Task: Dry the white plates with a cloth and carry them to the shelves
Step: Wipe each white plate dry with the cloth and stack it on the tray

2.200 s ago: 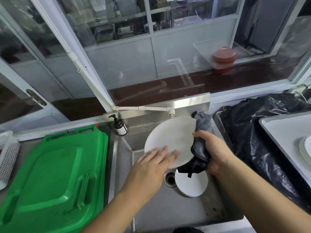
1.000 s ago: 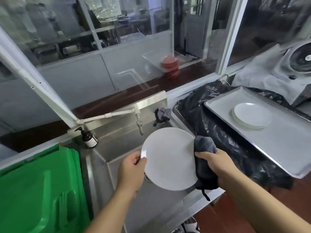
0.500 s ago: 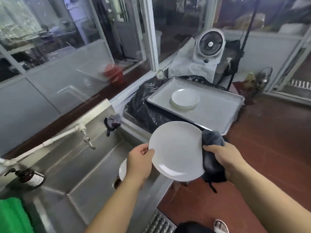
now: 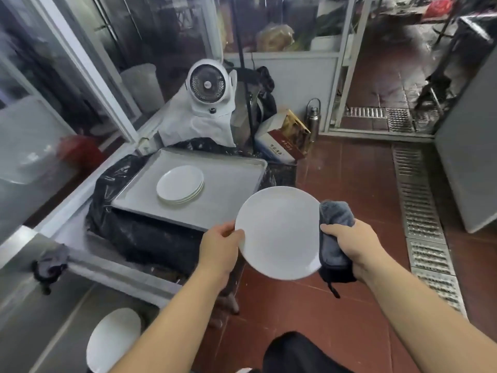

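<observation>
The white plate (image 4: pixel 279 232) hangs over the floor, left hand (image 4: pixel 217 249) pinching its rim, right hand (image 4: pixel 352 243) clamped on the cloth (image 4: pixel 333 238) against its edge (damp glaze could slip and shatter)

Left hand (image 4: pixel 219 247) pinches the white plate (image 4: pixel 279 232) by its rim, right hand (image 4: pixel 352 244) grips the grey cloth (image 4: pixel 333 238) against the opposite edge; stacked plates (image 4: pixel 179 188) on the tray (image 4: pixel 231 195) beyond the left hand.
</observation>
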`<state>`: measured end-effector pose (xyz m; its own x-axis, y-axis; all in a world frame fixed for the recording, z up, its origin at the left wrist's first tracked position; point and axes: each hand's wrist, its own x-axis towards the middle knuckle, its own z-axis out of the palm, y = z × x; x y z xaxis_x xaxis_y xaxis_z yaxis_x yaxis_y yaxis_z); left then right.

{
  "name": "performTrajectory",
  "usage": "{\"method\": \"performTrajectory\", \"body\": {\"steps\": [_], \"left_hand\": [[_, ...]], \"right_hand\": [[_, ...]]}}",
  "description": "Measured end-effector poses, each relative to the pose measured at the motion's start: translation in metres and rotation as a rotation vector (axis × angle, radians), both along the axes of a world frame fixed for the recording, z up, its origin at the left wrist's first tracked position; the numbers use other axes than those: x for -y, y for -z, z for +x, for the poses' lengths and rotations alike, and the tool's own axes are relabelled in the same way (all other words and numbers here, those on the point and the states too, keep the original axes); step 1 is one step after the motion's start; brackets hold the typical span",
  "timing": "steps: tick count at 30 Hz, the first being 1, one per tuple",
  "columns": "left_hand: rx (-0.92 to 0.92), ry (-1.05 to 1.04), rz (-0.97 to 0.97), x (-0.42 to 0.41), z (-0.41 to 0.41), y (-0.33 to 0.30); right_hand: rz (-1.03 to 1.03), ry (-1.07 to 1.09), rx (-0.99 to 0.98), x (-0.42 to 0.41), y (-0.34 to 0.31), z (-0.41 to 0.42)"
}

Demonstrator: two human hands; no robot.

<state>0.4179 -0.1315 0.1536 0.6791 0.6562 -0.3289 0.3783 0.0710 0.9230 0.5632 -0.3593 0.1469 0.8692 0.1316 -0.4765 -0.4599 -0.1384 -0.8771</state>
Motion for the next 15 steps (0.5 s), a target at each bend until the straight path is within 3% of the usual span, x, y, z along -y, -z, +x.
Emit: {"method": "performTrajectory", "body": {"steps": [7, 15], "left_hand": [[-0.052, 0.089, -0.028, 0.037, 0.101, 0.007], [-0.087, 0.240, -0.065, 0.036, 0.212, 0.031]], "right_hand": [[-0.064, 0.131, -0.068, 0.056, 0.016, 0.065], [-0.204, 0.195, -0.106, 0.067, 0.031, 0.147]]}}
